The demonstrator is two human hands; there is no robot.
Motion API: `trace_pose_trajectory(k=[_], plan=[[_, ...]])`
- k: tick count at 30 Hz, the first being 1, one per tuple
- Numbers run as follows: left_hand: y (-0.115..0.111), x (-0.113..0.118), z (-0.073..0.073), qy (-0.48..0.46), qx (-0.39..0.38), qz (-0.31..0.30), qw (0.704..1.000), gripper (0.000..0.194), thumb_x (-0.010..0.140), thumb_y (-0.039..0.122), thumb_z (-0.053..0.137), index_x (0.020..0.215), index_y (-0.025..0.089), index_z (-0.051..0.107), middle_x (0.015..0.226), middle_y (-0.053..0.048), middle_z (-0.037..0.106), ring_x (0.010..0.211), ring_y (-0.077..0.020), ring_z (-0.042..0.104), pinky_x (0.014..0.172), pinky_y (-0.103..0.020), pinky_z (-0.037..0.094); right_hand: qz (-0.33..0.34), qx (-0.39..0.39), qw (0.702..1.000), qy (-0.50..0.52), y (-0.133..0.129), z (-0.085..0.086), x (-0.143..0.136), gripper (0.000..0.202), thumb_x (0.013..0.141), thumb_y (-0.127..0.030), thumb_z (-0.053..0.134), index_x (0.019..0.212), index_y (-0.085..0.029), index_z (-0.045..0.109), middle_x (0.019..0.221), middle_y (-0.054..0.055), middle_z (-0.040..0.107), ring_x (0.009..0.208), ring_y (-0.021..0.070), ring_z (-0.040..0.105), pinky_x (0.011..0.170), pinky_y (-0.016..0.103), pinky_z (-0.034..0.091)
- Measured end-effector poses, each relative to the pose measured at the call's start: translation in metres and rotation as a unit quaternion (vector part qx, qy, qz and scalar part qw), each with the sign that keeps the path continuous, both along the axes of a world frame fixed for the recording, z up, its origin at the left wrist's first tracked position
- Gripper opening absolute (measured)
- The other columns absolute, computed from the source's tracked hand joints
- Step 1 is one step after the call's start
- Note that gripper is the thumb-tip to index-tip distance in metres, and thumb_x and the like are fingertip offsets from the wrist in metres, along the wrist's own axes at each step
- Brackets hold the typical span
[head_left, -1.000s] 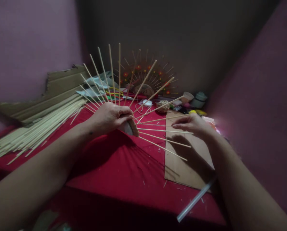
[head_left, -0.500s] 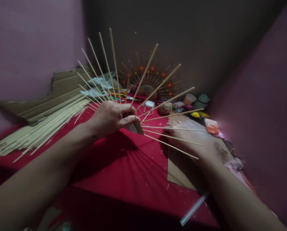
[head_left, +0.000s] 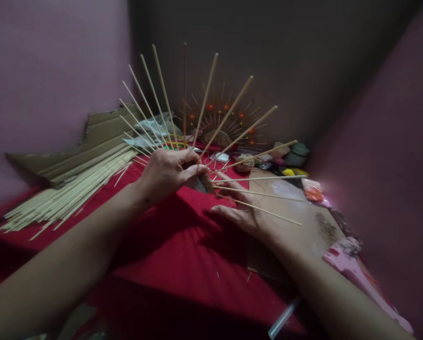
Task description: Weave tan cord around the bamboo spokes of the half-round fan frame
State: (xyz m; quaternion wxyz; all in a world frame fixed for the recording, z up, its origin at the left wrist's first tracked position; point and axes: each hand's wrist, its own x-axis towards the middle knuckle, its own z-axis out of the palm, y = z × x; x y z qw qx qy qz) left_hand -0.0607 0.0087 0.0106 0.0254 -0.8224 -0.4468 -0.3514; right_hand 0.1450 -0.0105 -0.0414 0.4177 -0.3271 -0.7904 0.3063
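Note:
My left hand [head_left: 171, 171] pinches a small round base [head_left: 205, 183] from which several thin wooden sticks [head_left: 232, 106] fan out upward and to the right. The base is partly hidden by my fingers. Close to its right side, my right hand [head_left: 241, 208] is open, thumb and fingers apart, under and behind the lower right sticks. Whether its fingertips touch the base is hard to tell.
A pile of loose sticks [head_left: 73, 189] lies at the left beside folded cardboard [head_left: 101, 137]. Behind are a flower-decorated fan piece [head_left: 225, 118], a twine ball [head_left: 245, 163] and a jar [head_left: 297, 153]. At right are a cardboard sheet [head_left: 303, 226] and a pink glue gun [head_left: 360, 278].
My right hand has moved left from over the cardboard to beside the base, its fingers spread. The stick fan has turned slightly, its upper sticks shifting left.

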Motion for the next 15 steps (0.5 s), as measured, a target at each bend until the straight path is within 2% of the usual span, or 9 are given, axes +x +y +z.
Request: trace_pose_trajectory(k=[3, 6, 8, 9, 10, 11, 12, 13, 15], plan=[[0.002, 0.009, 0.004, -0.045, 0.001, 0.004, 0.999, 0.020, 0.079, 0.034, 0.056, 0.076, 0.016, 0.066, 0.063, 0.000, 0.064, 0.056, -0.0099, 0.054, 0.056, -0.022, 0.039, -0.046, -0.057, 0.994, 0.080, 0.005, -0.007, -0.006, 0.035, 0.077, -0.037, 0.061, 0.109, -0.024, 0.063, 0.101, 0.004, 0.066, 0.081, 0.0159, 0.060, 0.075, 0.030, 0.048], [-0.005, 0.019, 0.008, -0.120, 0.015, -0.014, 0.993, 0.023, 0.081, 0.033, 0.055, 0.092, 0.015, 0.063, 0.069, -0.001, 0.064, 0.057, -0.0103, 0.055, 0.056, -0.023, 0.041, -0.113, -0.105, 0.982, 0.112, 0.007, 0.001, -0.004, 0.026, 0.079, -0.039, 0.056, 0.090, -0.019, 0.069, 0.069, 0.000, 0.061, 0.058, 0.0111, 0.050, 0.057, 0.025, 0.043], [-0.013, 0.023, 0.004, -0.198, -0.048, -0.030, 0.978, 0.023, 0.083, 0.035, 0.051, 0.090, 0.015, 0.060, 0.065, 0.000, 0.061, 0.053, -0.0101, 0.053, 0.052, -0.023, 0.041, -0.134, -0.120, 0.975, 0.127, 0.008, 0.007, 0.000, 0.026, 0.078, -0.042, 0.057, 0.079, -0.018, 0.068, 0.058, -0.003, 0.051, 0.051, 0.0093, 0.042, 0.049, 0.024, 0.036], [-0.017, 0.025, -0.001, -0.232, -0.124, -0.049, 0.964, 0.023, 0.084, 0.037, 0.050, 0.084, 0.015, 0.059, 0.060, 0.000, 0.059, 0.049, -0.0099, 0.051, 0.048, -0.023, 0.040, -0.136, -0.124, 0.973, 0.136, 0.009, 0.008, 0.002, 0.027, 0.077, -0.043, 0.058, 0.072, -0.018, 0.066, 0.055, -0.004, 0.047, 0.050, 0.0087, 0.039, 0.047, 0.023, 0.033], [-0.019, 0.026, -0.009, -0.249, -0.229, -0.082, 0.937, 0.025, 0.083, 0.039, 0.050, 0.078, 0.016, 0.057, 0.053, 0.002, 0.054, 0.044, -0.0096, 0.048, 0.044, -0.023, 0.038, -0.136, -0.128, 0.971, 0.147, 0.010, 0.009, 0.003, 0.029, 0.076, -0.044, 0.058, 0.065, -0.018, 0.062, 0.053, -0.004, 0.044, 0.048, 0.0082, 0.037, 0.046, 0.023, 0.030], [-0.020, 0.028, -0.018, -0.242, -0.359, -0.126, 0.893, 0.025, 0.082, 0.040, 0.052, 0.074, 0.016, 0.056, 0.049, 0.002, 0.052, 0.041, -0.0098, 0.047, 0.042, -0.023, 0.037, -0.134, -0.132, 0.969, 0.159, 0.011, 0.010, 0.005, 0.032, 0.076, -0.045, 0.058, 0.060, -0.018, 0.059, 0.051, -0.005, 0.041, 0.047, 0.0078, 0.035, 0.044, 0.023, 0.027], [-0.019, 0.030, -0.027, -0.245, -0.477, -0.155, 0.830, 0.028, 0.080, 0.042, 0.055, 0.072, 0.015, 0.054, 0.050, 0.001, 0.053, 0.040, -0.0103, 0.047, 0.039, -0.023, 0.035, -0.128, -0.138, 0.967, 0.171, 0.012, 0.010, 0.006, 0.034, 0.077, -0.045, 0.058, 0.056, -0.018, 0.055, 0.050, -0.005, 0.039, 0.046, 0.0075, 0.033, 0.044, 0.023, 0.025], [-0.017, 0.032, -0.036, -0.283, -0.549, -0.174, 0.767, 0.028, 0.078, 0.043, 0.058, 0.076, 0.015, 0.054, 0.057, -0.001, 0.057, 0.042, -0.0104, 0.049, 0.039, -0.023, 0.035, -0.121, -0.145, 0.965, 0.184, 0.013, 0.009, 0.006, 0.036, 0.077, -0.045, 0.058, 0.054, -0.018, 0.052, 0.048, -0.006, 0.037, 0.045, 0.0071, 0.032, 0.043, 0.023, 0.023], [-0.010, 0.039, -0.050, -0.455, -0.574, -0.210, 0.648, 0.027, 0.076, 0.040, 0.062, 0.085, 0.016, 0.055, 0.075, -0.005, 0.062, 0.061, -0.0129, 0.058, 0.049, -0.024, 0.043, -0.101, -0.168, 0.956, 0.220, 0.014, 0.009, 0.005, 0.033, 0.076, -0.043, 0.059, 0.056, -0.018, 0.052, 0.048, -0.006, 0.038, 0.044, 0.0064, 0.029, 0.042, 0.023, 0.020]])
